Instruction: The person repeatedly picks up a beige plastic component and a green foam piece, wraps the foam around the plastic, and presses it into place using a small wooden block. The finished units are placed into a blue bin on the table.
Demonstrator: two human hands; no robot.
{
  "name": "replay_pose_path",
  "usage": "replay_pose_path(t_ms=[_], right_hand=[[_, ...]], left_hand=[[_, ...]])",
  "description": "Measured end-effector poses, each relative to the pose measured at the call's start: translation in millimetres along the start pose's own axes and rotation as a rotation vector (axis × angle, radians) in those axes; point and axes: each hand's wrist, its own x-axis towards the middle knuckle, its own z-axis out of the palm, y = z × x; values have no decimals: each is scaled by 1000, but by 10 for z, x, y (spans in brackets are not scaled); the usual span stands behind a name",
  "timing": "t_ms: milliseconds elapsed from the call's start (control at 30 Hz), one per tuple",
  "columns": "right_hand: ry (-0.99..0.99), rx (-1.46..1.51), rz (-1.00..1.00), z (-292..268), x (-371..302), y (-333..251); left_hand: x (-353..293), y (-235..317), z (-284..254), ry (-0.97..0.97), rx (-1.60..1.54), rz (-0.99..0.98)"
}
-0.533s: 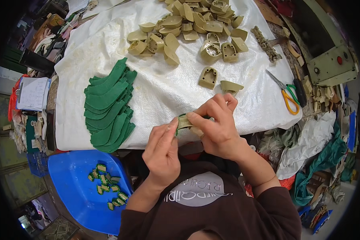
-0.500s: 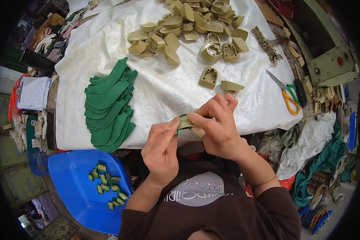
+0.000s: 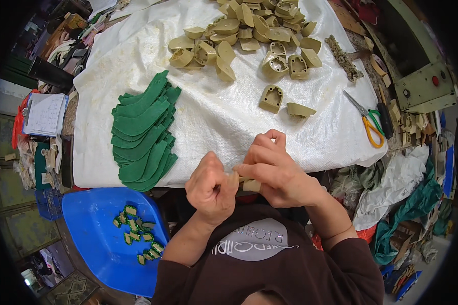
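My right hand (image 3: 277,173) is closed around a beige plastic shoe heel (image 3: 252,186), a corner of which shows below the fingers; the hand covers the rest. Right beside it, my left hand (image 3: 211,188) is curled, its thumb pressed to the near end of the same heel. Green material on the piece is hidden from sight now. On the white sheet (image 3: 198,117) beyond my hands lie two loose heels, one hollow side up (image 3: 272,98) and one on its side (image 3: 301,110). A fanned stack of curved green strips (image 3: 145,132) lies to the left.
A heap of beige heels (image 3: 249,30) covers the far part of the table. Scissors with orange and green handles (image 3: 369,122) lie at the right. Below the table's left edge, a blue basin (image 3: 91,239) holds several green-edged beige pieces (image 3: 132,229). A clipboard (image 3: 46,114) hangs farther left.
Both hands have drawn lower, toward my body. My left fingers have curled into a tighter fist, and the green-edged strip of the heel seen between the hands is now covered.
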Motion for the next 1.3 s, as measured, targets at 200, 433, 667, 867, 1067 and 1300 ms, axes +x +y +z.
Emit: replay_pose_path(t_ms=[200, 433, 667, 867, 1067, 1300], right_hand=[[223, -109, -122, 68, 47, 65], [402, -27, -32, 11, 13, -131], [655, 1243, 519, 465, -63, -110], [576, 1349, 497, 381, -182, -69], [548, 1314, 533, 357, -211, -127], [479, 679, 450, 370, -204, -141]], left_hand=[[114, 66, -63, 48, 231, 226], [173, -15, -313, 122, 358, 231], [172, 147, -102, 16, -41, 187], [164, 109, -87, -179, 203, 324], [256, 164, 2, -267, 467, 349], [324, 238, 81, -307, 549, 327]])
